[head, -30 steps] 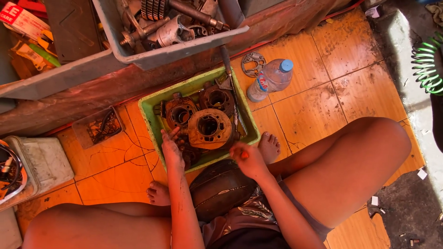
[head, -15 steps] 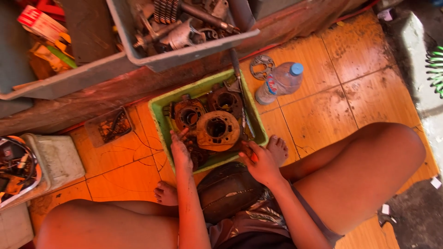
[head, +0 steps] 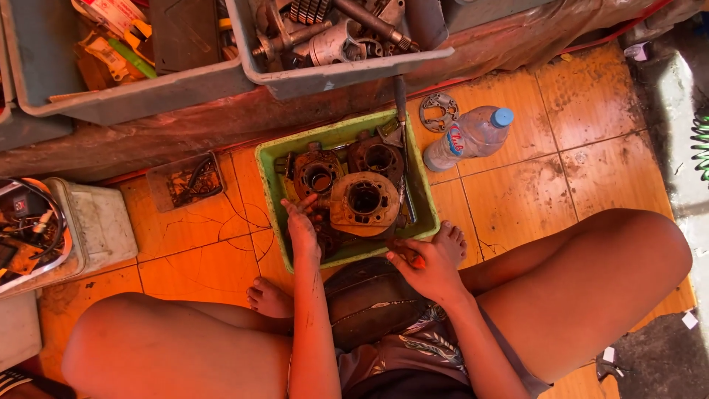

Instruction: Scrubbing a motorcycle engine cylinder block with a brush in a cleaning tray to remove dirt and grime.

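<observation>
Evidently heavy, rigid, greasy: engine cylinder [head: 364,201] sits in green tub [head: 269,177]. Left hand [head: 303,230] fingers spread on casting; right hand [head: 430,266] pinches orange tool [head: 415,260]. Grip by the bore rim.

Greasy metal parts [head: 363,201], plastic tray [head: 269,181]

**Bare limbs, patterned shorts**

The person wears no sleeves; both forearms are bare down to the left hand [head: 303,230] and the right hand [head: 432,267]. The legs are bare too, and the feet have no shoes or socks. The only clothing I can see is a pair of dark shorts with a pale leaf-like pattern. Grime marks show on the fingers.
</observation>
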